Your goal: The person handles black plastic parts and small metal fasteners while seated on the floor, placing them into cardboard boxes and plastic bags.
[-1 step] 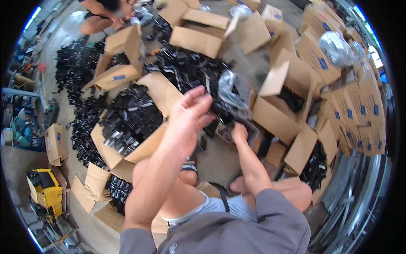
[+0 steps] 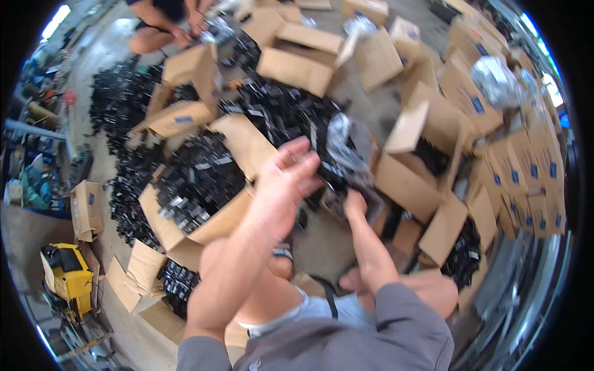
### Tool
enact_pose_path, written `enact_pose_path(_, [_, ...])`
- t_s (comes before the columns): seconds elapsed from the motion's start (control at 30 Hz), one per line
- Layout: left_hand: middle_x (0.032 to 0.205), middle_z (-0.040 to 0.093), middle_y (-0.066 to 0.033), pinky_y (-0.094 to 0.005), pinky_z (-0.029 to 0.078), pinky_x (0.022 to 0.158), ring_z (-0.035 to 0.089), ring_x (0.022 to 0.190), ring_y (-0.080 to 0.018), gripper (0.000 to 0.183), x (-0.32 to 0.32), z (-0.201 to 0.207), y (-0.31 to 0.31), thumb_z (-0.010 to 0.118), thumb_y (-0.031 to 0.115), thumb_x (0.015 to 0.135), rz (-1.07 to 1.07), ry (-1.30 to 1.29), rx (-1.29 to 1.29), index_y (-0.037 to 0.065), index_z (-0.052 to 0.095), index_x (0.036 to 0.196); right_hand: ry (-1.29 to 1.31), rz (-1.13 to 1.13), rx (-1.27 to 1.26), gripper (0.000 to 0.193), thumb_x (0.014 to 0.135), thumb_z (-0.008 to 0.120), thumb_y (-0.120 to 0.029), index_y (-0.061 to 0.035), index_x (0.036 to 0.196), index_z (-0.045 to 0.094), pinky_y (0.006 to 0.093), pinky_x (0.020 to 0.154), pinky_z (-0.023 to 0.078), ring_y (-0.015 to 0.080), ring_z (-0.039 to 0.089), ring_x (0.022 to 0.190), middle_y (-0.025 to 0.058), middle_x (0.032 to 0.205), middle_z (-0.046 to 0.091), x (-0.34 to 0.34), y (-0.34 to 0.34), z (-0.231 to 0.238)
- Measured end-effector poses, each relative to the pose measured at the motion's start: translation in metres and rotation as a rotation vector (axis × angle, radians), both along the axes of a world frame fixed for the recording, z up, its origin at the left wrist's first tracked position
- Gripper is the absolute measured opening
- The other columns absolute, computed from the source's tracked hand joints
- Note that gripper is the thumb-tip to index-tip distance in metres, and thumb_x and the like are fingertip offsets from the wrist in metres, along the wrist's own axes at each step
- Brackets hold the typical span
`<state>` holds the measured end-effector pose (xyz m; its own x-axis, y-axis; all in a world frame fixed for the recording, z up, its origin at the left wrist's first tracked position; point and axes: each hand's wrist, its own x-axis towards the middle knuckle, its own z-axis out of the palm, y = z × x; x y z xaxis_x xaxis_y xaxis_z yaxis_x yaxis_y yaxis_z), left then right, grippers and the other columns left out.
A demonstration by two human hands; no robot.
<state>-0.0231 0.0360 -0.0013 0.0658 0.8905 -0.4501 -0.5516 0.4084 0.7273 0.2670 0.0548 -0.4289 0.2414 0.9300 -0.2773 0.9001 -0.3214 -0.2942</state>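
My left hand point(image 2: 286, 176) is raised over the black parts, fingers stretched out and somewhat blurred. I see nothing gripped in it. Lower and to the right, my right hand point(image 2: 354, 204) reaches down with its fingers closed at a small lined carton point(image 2: 337, 207). What lies in those fingers is hidden. Clear plastic wrap point(image 2: 339, 139) spills over that carton. Beyond my left hand spreads a heap of small black parts point(image 2: 284, 108). An open cardboard box point(image 2: 216, 221) full of similar black parts stands to the left of my left forearm.
Several open cartons point(image 2: 408, 185) stand to the right, with flattened cardboard point(image 2: 526, 161) stacked behind them. Metal bars point(image 2: 526, 284) lie at the lower right. A yellow machine point(image 2: 65, 278) is at the left. Another person's hands point(image 2: 189, 31) show at the upper left.
The whole view has shifted slightly, so things sit a little lower and further right. Both hands keep nearly the same places, the left one still spread.
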Motion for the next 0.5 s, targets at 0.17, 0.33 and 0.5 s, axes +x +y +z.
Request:
enact_pose_path(0.17, [0.124,0.064,-0.0061,-0.0347,0.054,0.092,0.064,0.109,-0.0163,0.046,-0.003,-0.008,0.004,0.068,0.009,0.097,0.029,-0.012,0.014,0.005,0.052,0.140,0.071,0.073,0.096,0.022,0.090,0.055,-0.011,-0.0023,0.105,0.068,0.0512,0.092,0.052,0.0427,0.065,0.106,0.0255,0.112,0.067,-0.046,-0.006,0.037])
enact_pose_path(0.33, [0.120,0.067,-0.0047,-0.0291,0.055,0.088,0.064,0.104,-0.0111,0.039,-0.006,0.001,0.001,0.064,0.006,0.099,0.121,0.057,0.083,0.006,0.056,0.137,0.348,-0.212,0.302,0.020,0.084,0.064,-0.016,0.0001,0.096,0.064,0.0472,0.081,0.054,0.0387,0.069,0.088,0.0225,0.090,0.070,-0.068,-0.018,0.108])
enact_pose_path(0.5, [0.121,0.066,-0.0056,-0.0275,0.055,0.087,0.063,0.103,-0.0103,0.038,-0.003,0.005,-0.003,0.064,0.004,0.098,0.172,0.141,0.169,0.006,0.057,0.135,0.454,-0.314,0.514,0.018,0.091,0.060,-0.018,-0.0001,0.090,0.062,0.0415,0.068,0.054,0.0283,0.068,0.070,0.0145,0.074,0.066,-0.054,-0.022,0.130])
